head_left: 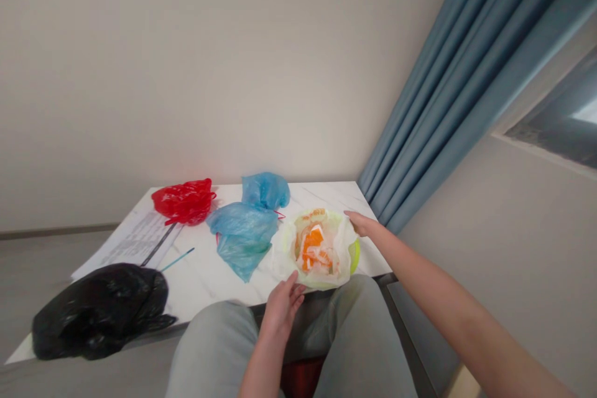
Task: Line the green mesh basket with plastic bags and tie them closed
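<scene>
While on the tabletop [196, 286], the green container [356, 255] between the hands [280, 306].

A lime-green bin [356, 256], lined with a whitish bag [344, 247] holding orange scraps [313, 240], sits mouth-up on the table [198, 286].

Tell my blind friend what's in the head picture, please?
A person's left hand and right hand are at a green tub lined with a white bag, something orange inside. A red bag, blue bags and a black bag lie on the table.
</scene>
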Tool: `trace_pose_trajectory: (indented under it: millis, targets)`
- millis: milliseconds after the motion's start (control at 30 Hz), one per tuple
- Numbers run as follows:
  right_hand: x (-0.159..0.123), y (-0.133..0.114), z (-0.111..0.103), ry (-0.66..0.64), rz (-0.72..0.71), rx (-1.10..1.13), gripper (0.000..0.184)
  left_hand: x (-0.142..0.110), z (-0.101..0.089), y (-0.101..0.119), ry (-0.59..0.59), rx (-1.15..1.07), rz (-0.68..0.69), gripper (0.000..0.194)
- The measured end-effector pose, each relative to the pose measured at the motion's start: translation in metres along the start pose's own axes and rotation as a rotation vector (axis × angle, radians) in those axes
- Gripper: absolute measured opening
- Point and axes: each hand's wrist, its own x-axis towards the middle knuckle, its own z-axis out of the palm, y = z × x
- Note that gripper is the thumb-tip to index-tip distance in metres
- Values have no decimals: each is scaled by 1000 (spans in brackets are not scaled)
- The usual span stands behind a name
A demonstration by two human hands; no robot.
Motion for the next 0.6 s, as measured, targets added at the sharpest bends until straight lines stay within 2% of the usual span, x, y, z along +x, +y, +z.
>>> trace_pose_trajectory:
  millis: [33,100,200,300,433,600]
  targets:
    - [0,-1,3,-47,23,-50,10,2,0,-3,5,64,50,24]
    - [-2,-2,7,-55,19,-176,11,6,-2,-7,34,241,171,31]
    - [-4,-1,7,69,-89,-291,16,10,-5,-5,112,519,328,40]
    - [-5,0,2,171,-160,-342,18,3,-4,1,192,718,480,40]
    - [-9,-2,-1,316,-370,-431,13,-10,1,3,236,819,701,32]
    - [-20,-2,9,342,-674,-550,17,-5,5,-4,125,857,906,29]
